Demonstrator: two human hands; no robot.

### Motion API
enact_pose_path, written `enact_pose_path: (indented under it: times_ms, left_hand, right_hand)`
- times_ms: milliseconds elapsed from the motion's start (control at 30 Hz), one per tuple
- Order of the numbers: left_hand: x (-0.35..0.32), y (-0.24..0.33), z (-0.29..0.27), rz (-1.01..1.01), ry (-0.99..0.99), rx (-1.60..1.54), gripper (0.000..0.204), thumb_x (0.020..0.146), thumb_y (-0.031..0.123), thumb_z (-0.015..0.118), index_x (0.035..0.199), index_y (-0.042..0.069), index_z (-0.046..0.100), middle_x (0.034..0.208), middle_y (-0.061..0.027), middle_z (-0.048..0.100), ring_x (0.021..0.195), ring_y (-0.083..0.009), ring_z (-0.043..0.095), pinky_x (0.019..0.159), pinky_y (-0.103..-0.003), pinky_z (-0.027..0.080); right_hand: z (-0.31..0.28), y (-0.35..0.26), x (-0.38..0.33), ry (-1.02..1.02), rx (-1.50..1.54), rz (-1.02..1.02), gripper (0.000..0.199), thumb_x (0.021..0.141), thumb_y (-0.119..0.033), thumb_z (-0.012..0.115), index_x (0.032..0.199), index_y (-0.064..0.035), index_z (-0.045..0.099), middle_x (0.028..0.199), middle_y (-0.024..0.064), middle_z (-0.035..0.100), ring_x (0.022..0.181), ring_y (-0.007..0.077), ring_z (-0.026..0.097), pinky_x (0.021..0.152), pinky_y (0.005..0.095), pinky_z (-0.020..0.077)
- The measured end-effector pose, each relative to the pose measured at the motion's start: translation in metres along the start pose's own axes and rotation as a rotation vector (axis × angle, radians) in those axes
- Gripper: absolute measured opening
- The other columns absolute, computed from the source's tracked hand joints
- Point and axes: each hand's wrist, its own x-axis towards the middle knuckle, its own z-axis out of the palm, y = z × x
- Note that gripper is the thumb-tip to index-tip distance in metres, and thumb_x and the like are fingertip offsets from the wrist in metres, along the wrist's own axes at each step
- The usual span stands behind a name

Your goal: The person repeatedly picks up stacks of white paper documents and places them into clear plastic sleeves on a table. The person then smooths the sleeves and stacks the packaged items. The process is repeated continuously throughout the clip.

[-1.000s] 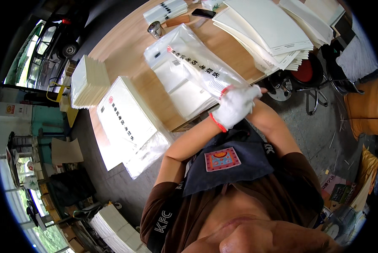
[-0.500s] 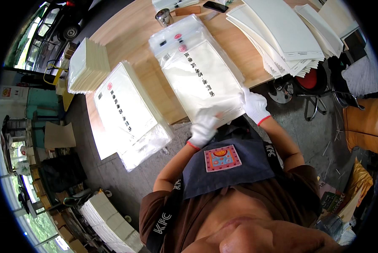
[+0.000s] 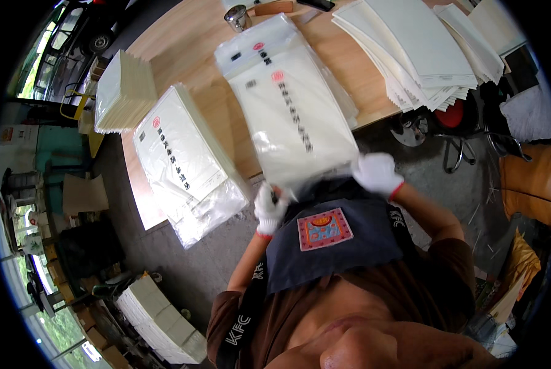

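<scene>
A cream printed paper envelope in a clear plastic bag [image 3: 303,138] lies on top of a stack of bagged envelopes [image 3: 251,44], its near end hanging past the table's edge toward me. My left hand [image 3: 270,209], in a white knit glove with a red cuff, is closed at the bag's near left corner. At the near right corner, my right hand [image 3: 375,174], gloved the same way, closes on the bag's edge; its fingertips are partly blurred. The bag's near edge between the hands is smeared by motion.
Another stack of bagged envelopes [image 3: 180,157] lies left on the wooden table [image 3: 183,46], its plastic overhanging the edge. Behind it stands a thick paper stack [image 3: 122,92]. Fanned large sheets [image 3: 410,46] lie at the right. A metal cup [image 3: 237,18] stands at the back.
The top bagged envelope has slid toward me and slightly right over the stack. My left hand has moved left and nearer my body; my right hand has come slightly nearer too.
</scene>
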Motion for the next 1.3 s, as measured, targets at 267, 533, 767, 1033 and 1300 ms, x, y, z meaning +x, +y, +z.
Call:
enact_pose_path:
  times_ms: [267,533,767,1033,1300]
  left_hand:
    - [-0.039,-0.085,0.013,-0.729,0.071,-0.677,0.019,0.085,0.02,0.059,0.095,0.005,0.053,0.092,-0.0052,0.057,0.087,-0.0141,0.057,0.078,-0.028,0.047]
    - [0.024,-0.018,-0.001,-0.36,0.115,-0.177,0.052,0.091,0.014,0.057,0.131,-0.013,0.037,0.13,-0.0246,0.049,0.117,-0.0248,0.05,0.1,-0.028,0.035]
    - [0.02,0.003,-0.167,-0.213,0.513,-0.355,0.032,0.093,0.002,0.043,0.124,-0.006,0.044,0.09,-0.0103,0.061,0.059,-0.0137,0.058,0.054,-0.024,0.05]
    - [0.003,-0.122,-0.24,-0.475,0.274,0.563,0.053,0.091,0.031,0.045,0.14,0.016,0.035,0.141,-0.0175,0.039,0.127,-0.0329,0.041,0.099,-0.041,0.038]
    - [0.101,-0.008,-0.112,0.161,0.31,0.372,0.041,0.073,0.002,0.064,0.113,0.005,0.056,0.12,-0.0168,0.054,0.106,-0.0312,0.053,0.083,-0.039,0.046]
  right_hand:
    - [0.012,0.046,-0.014,-0.198,0.684,0.014,0.025,0.087,-0.031,0.046,0.09,-0.0137,0.064,0.081,0.0126,0.066,0.076,0.0312,0.064,0.066,0.0423,0.0489]
    - [0.11,0.023,0.054,-0.232,1.651,0.196,0.041,0.092,-0.027,0.056,0.125,-0.0033,0.053,0.11,0.0041,0.061,0.095,0.0089,0.056,0.076,0.0246,0.0488]
    - [0.026,-0.137,0.151,-0.559,1.504,-0.08,0.043,0.087,-0.041,0.062,0.101,-0.0004,0.061,0.075,0.0054,0.064,0.055,0.0098,0.059,0.05,0.023,0.0466]
    - [0.035,-0.237,0.173,-0.264,0.988,-0.266,0.043,0.082,-0.041,0.063,0.085,0.0016,0.058,0.073,0.0163,0.064,0.061,0.0246,0.062,0.06,0.0375,0.0476]
    - [0.066,-0.141,0.098,-0.827,1.167,-0.135,0.021,0.082,-0.021,0.062,0.093,-0.0025,0.062,0.074,0.0057,0.066,0.056,0.0106,0.058,0.048,0.025,0.0479]
